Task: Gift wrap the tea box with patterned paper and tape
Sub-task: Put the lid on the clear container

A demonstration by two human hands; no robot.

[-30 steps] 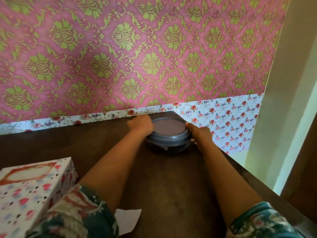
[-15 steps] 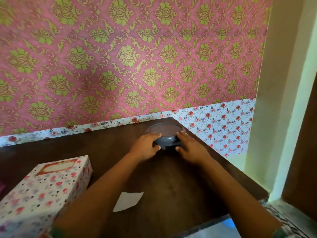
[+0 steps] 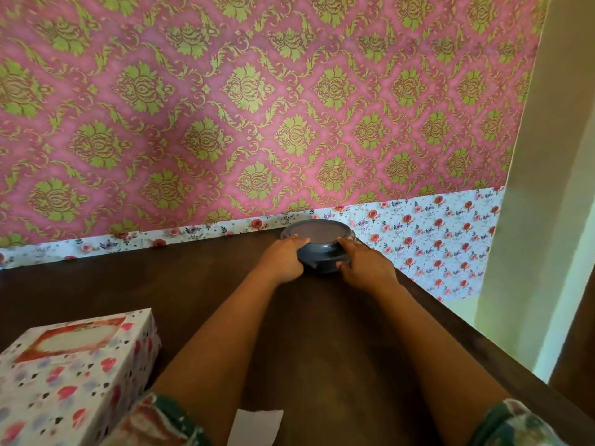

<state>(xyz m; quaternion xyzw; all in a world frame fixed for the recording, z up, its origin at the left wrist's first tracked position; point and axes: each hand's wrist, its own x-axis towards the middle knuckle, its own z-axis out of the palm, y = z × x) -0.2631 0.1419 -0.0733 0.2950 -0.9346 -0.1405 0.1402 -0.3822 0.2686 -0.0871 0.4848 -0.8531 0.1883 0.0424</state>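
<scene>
Two hands, one container: my left hand (image 3: 283,260) and right hand (image 3: 365,267) clasp the round dark grey container (image 3: 318,235) from opposite sides. My fingers hook over the lid's rim and my thumbs press low on its wall, I think to keep it level and the lid seated. It stands at the far right corner of the dark wooden table (image 3: 322,349), close to the floral strip (image 3: 193,231) at the foot of the pink damask wall (image 3: 257,107). I judge that spot to be out of the way of the wrapping. What it holds I cannot tell. The tea box (image 3: 74,375), printed with hearts and blots, sits well apart at the near left, just beside my left sleeve (image 3: 154,423). A white paper scrap (image 3: 254,426) lies between my forearms.
</scene>
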